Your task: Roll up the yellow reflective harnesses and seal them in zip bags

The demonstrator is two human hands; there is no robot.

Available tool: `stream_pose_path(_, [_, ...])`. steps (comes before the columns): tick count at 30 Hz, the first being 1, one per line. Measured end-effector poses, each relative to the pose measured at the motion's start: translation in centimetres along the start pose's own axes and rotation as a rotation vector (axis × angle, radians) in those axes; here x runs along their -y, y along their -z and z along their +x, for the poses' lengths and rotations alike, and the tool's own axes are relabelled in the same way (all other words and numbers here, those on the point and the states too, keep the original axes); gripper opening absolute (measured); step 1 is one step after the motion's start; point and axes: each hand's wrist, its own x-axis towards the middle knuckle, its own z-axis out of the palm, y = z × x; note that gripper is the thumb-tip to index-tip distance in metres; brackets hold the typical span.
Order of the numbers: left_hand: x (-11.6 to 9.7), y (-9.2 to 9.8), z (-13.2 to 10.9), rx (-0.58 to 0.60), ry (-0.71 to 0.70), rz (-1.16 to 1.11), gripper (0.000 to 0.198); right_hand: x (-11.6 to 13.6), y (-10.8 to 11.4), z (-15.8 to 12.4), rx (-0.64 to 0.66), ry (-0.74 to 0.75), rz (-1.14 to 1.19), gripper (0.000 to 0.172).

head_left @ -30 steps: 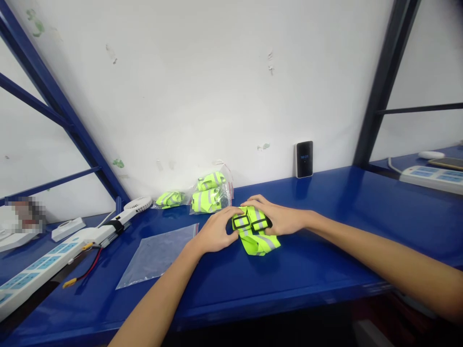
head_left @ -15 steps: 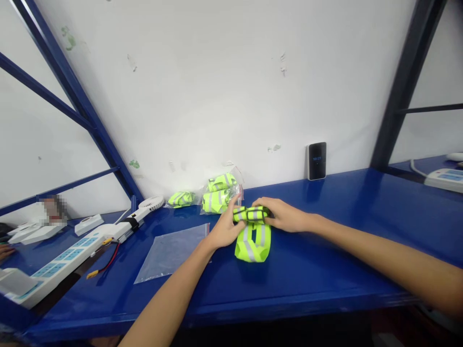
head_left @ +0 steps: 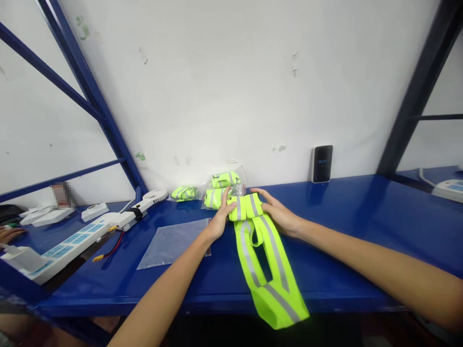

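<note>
A neon-yellow reflective vest (head_left: 269,270) with grey stripes lies stretched out across the blue table (head_left: 361,226), its lower end hanging past the front edge. My left hand (head_left: 219,219) pinches the vest's folded top end from the left. My right hand (head_left: 277,214) grips the same top end from the right, fingers curled round it. Both hands are closed on the fabric.
An empty clear zip bag (head_left: 173,242) lies left of the vest. Bagged folded vests (head_left: 217,190) sit by the wall. A white power strip (head_left: 68,243), a small fan (head_left: 154,196) and a black device (head_left: 322,164) are also there. Another person's hand (head_left: 9,234) shows at far left.
The vest was a folded bundle between my hands; it has unrolled toward me and now hangs over the table edge. My hands shifted slightly toward the wall, still holding its top.
</note>
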Motion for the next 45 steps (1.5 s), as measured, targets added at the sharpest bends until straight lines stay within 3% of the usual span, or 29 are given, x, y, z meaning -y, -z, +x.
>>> stream_pose_path(4, [-1.8,0.1,-0.3,-0.005,-0.232,0.208,0.078,0.5,0.0,0.3,-0.120,-0.021,0.131,0.044])
stream_pose_path(7, [-2.8,0.2,-0.3,-0.015,-0.365,0.426,0.055,0.7,0.0,0.3,-0.083,-0.013,0.155,0.036])
stream_pose_path(9, [-2.7,0.1,-0.1,-0.061,-0.327,0.418,0.037,0.8,0.2,0.0,0.019,-0.003,0.116,0.028])
stream_pose_path(11, [-2.3,0.0,0.1,-0.136,-0.223,0.297,0.034,0.9,0.7,-0.3,0.158,0.006,-0.016,0.039])
stream_pose_path(13, [-1.8,0.0,0.4,-0.206,-0.130,0.136,0.036,1.1,1.2,-0.5,0.259,0.052,-0.304,0.049])
stream_pose_path(16, [-1.4,0.1,0.8,-0.219,-0.074,-0.048,0.039,1.0,1.8,-0.7,0.173,0.265,-0.810,0.048])
stream_pose_path(18, [-1.4,0.1,0.8,-0.185,-0.067,-0.101,0.042,0.7,1.9,-0.6,0.026,0.429,-0.952,0.061])
stream_pose_path(20, [-1.5,0.0,0.8,-0.157,-0.067,-0.117,0.045,0.5,1.9,-0.4,-0.083,0.570,-0.970,0.083])
stream_pose_path(22, [-1.5,-0.1,0.7,-0.141,-0.071,-0.124,0.047,0.4,1.9,-0.3,-0.121,0.694,-1.006,0.093])
stream_pose_path(27, [-1.3,-0.3,0.5,-0.108,-0.069,-0.173,0.049,0.5,1.9,-0.6,0.018,0.816,-1.188,0.066])
stream_pose_path(36, [-1.2,-0.4,0.2,-0.118,-0.045,-0.245,0.043,0.0,1.7,-0.3,0.016,0.880,-1.108,0.073])
stream_pose_path(40, [-1.8,0.0,-0.1,-0.142,-0.118,-0.137,0.042,-0.2,1.5,-0.4,0.036,0.895,-1.091,0.073])
stream_pose_path(45, [-1.9,0.0,-0.2,0.007,-0.045,-0.013,0.046,-0.1,1.5,-0.4,0.002,0.815,-1.099,0.054])
